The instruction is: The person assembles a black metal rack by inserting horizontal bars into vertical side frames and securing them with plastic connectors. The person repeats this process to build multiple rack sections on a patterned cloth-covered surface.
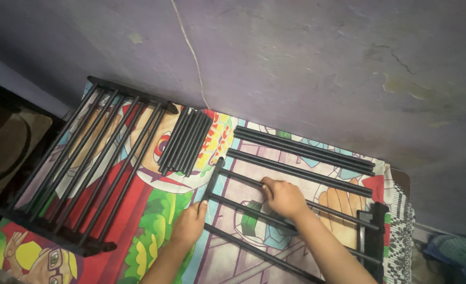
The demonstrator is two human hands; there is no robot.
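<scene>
Two hands working: our right hand [284,198] is clamping a black rod [296,205] running lengthwise off the end bar [212,181], left hand [189,225] flat against that bar.

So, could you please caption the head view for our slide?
Left hand steadies a black end bar while right hand grips a rod.

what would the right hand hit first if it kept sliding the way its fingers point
The right hand points up and left along a black rod. Going straight on, it would probably first meet the black end bar that the rods plug into; the short rod bundle lies beyond.
</scene>
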